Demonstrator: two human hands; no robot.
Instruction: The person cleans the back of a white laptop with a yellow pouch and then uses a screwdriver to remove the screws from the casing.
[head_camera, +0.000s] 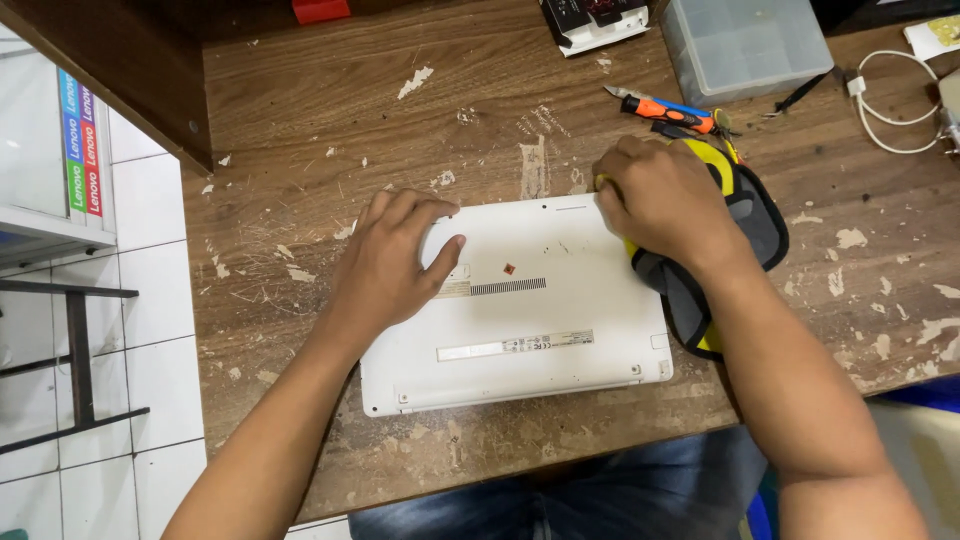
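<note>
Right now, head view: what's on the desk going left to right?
left hand → white laptop, bottom side up → right hand at its far right corner → yellow and grey pouch → white cable

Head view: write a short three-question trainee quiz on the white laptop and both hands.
1. True or false: the white plastic laptop lies closed, underside up, on the worn wooden table.
2. Which hand rests flat on the laptop's far left corner?
A. left hand
B. right hand
3. Fill in: the right hand grips the laptop's far right corner above a yellow and grey ____.

Key
1. True.
2. A.
3. Fabric pouch; beyond it lies an orange and black utility knife.
</note>
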